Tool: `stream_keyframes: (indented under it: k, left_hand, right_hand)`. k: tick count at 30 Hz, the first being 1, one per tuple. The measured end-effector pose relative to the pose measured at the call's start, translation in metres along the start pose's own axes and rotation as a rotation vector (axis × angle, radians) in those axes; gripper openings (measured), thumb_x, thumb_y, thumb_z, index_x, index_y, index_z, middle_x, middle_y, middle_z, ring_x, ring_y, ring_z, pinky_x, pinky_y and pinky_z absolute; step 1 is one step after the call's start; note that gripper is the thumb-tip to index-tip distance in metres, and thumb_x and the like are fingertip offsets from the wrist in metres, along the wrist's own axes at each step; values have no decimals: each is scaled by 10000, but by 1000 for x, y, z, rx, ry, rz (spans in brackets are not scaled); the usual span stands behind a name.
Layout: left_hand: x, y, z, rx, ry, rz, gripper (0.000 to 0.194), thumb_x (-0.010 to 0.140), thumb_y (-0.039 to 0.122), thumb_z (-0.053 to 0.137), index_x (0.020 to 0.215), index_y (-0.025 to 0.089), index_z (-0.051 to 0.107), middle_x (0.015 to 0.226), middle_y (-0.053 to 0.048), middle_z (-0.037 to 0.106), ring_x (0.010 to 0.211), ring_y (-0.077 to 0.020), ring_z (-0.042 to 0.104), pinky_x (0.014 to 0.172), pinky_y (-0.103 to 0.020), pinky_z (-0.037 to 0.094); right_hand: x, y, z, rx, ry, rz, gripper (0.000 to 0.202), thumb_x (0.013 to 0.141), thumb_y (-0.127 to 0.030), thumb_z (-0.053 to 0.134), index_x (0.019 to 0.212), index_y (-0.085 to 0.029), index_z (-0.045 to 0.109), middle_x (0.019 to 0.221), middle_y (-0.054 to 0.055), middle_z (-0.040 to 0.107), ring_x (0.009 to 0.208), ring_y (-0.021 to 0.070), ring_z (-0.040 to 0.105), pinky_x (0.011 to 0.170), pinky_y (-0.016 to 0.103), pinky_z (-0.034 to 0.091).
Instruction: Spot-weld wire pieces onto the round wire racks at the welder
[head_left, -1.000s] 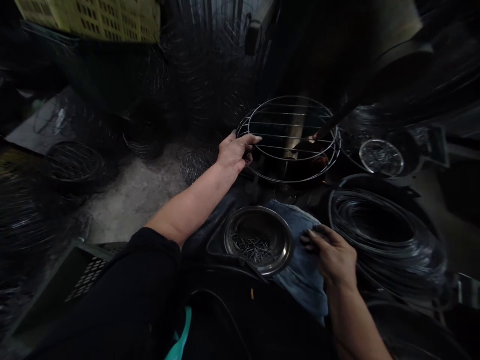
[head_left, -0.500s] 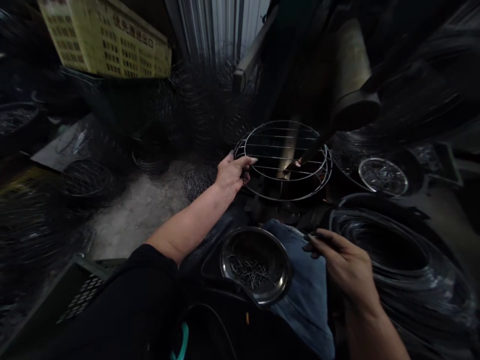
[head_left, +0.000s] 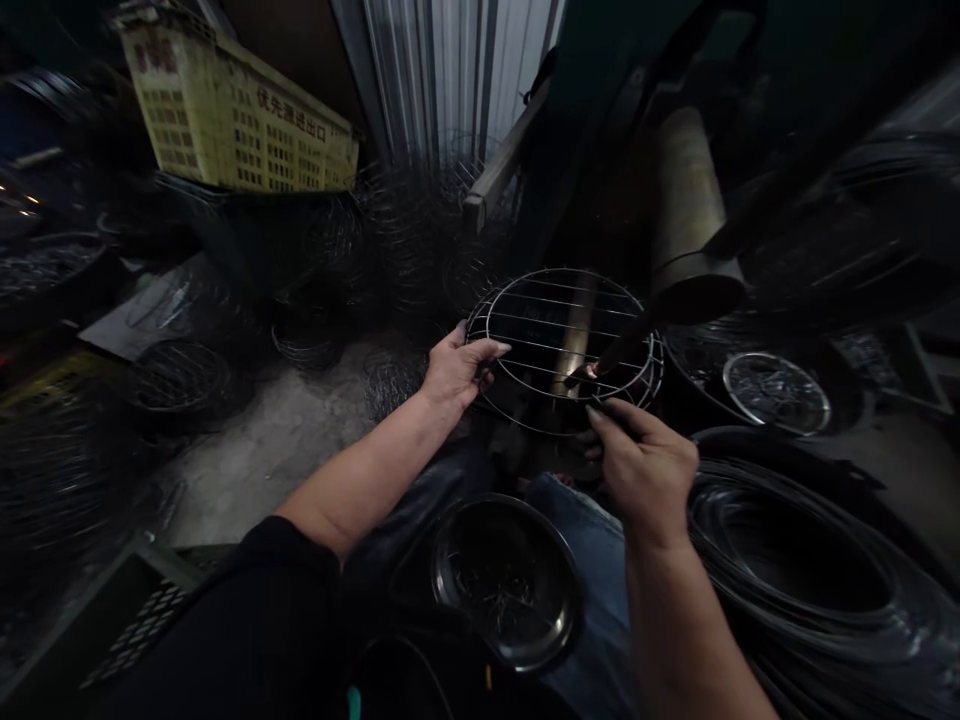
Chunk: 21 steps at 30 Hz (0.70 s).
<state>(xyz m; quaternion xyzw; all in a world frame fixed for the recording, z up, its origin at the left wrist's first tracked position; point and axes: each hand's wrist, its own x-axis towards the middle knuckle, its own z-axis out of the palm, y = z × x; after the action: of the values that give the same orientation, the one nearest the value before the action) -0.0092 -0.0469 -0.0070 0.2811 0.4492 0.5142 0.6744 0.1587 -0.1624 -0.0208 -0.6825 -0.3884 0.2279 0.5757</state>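
My left hand [head_left: 459, 372] is closed on the left side of a round wire rack [head_left: 551, 335], its thumb lying over the rim. The rack has two rings with straight parallel wires across. My right hand [head_left: 645, 460] is pinched at the near right rim of the rack; whatever lies between thumb and fingers is too small and dark to tell. Just beyond the right fingertips, a copper-coloured tip [head_left: 591, 371] shows at the end of a dark rod, seen through the rack. Below, in front of my body, a steel bowl [head_left: 450, 570] holds short thin metal wires [head_left: 504, 592].
A large coil of wire [head_left: 720, 520] lies at right, with a round metal dish [head_left: 776, 392] behind it. A thick cylinder [head_left: 690, 190] hangs above right. A yellow crate [head_left: 247, 130] stands back left, and a green crate [head_left: 142, 610] lies at lower left.
My right hand has moved forward and left from beside the bowl to the near rim of the rack. My left hand keeps its hold. The whole view has shifted slightly.
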Motion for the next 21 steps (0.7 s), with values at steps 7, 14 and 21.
stream_keyframes:
  k: [7, 14, 21]
  left_hand:
    - [10, 4, -2, 5, -16, -23, 477, 464, 126, 791, 889, 207, 590, 647, 73, 568, 500, -67, 502, 426, -195, 340]
    - [16, 11, 0, 19, -21, -42, 447, 441, 114, 781, 841, 204, 603, 591, 73, 548, 482, -67, 478, 415, -188, 301]
    - [24, 13, 2, 37, -6, -56, 387, 453, 98, 767, 775, 201, 577, 559, 67, 535, 468, -68, 455, 409, -185, 264]
  right_hand:
    - [-9, 13, 12, 331, 110, 137, 348, 645, -368, 879, 874, -143, 745, 590, 14, 690, 368, 146, 573, 300, 223, 421]
    - [-9, 13, 14, 332, 100, 157, 378, 646, -390, 886, 894, -144, 740, 600, 10, 694, 337, 129, 545, 279, 209, 395]
    - [-5, 7, 18, 368, 118, 134, 304, 646, -332, 870, 852, -148, 743, 589, 4, 686, 420, 152, 621, 361, 216, 473]
